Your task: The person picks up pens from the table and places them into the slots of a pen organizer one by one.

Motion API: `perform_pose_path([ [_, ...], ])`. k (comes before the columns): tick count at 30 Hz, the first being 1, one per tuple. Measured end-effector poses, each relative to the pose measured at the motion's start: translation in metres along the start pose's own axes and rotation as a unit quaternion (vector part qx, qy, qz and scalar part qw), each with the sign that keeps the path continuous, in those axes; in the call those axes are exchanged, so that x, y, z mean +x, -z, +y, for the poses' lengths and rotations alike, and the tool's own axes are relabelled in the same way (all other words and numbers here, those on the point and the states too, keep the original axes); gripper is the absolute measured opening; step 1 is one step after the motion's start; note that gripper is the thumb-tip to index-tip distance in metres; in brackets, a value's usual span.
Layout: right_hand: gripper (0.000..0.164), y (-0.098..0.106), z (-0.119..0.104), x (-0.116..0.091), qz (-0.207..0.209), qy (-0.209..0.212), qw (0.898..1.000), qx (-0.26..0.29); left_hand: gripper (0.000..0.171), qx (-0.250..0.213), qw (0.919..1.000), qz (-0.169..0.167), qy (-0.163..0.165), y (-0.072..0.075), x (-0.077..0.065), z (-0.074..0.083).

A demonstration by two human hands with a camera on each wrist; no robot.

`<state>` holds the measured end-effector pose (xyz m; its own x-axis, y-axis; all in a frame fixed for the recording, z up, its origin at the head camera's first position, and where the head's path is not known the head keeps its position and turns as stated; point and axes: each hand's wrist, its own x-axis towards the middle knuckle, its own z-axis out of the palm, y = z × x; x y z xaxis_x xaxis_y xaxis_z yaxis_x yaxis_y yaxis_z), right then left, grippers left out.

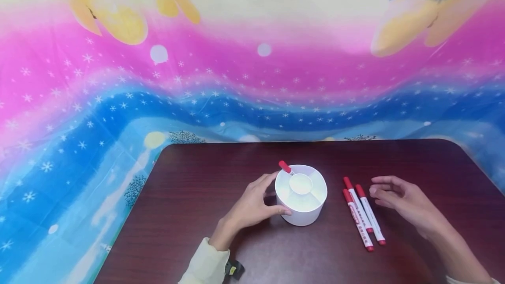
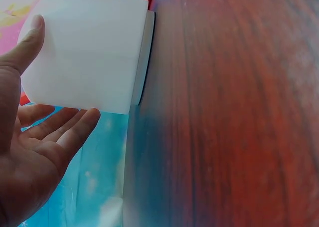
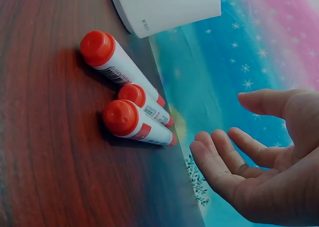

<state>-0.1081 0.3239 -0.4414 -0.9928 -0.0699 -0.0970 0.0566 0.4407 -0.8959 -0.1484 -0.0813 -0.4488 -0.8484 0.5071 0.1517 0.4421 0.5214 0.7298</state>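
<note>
A round white pen holder (image 1: 301,214) with several compartments around a central cup stands upright on the table. In one rear-left compartment leans a marker with a red cap (image 1: 284,166). My left hand (image 1: 250,205) grips the holder from its left side, thumb at the front and fingers round the back; the left wrist view shows the thumb and fingers spread across its white wall (image 2: 84,52). Three white markers with red caps (image 1: 360,214) lie close together to the right of the holder. Beside them, my right hand (image 1: 408,203) hovers with loosely bent fingers, holding nothing.
The dark red-brown wooden table (image 1: 177,214) has rounded far corners. Behind it hangs a colourful cloth (image 1: 236,82) in pink and blue with snowflakes. A black strap (image 1: 235,270) shows at the left sleeve.
</note>
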Motion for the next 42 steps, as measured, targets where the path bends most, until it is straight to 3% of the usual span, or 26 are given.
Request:
perform_pose_path([
  [13, 0.059, -0.004, 0.0036, 0.0007, -0.003, -0.013, 1.0, -0.001, 0.105, -0.004, 0.9998, -0.006, 0.017, 0.0027, 0.0006, -0.0016],
  [24, 0.059, 0.0008, 0.0082, -0.0019, -0.01, -0.025, 1.0, -0.01, 0.104, -0.008, 0.9999, 0.0, -0.009, -0.0008, 0.0015, 0.0011],
  [42, 0.063, -0.0011, 0.008, -0.0012, -0.022, -0.041, 0.999, -0.02, 0.105, -0.007, 1.0, -0.001, 0.002, -0.0017, 0.0011, -0.0012],
])
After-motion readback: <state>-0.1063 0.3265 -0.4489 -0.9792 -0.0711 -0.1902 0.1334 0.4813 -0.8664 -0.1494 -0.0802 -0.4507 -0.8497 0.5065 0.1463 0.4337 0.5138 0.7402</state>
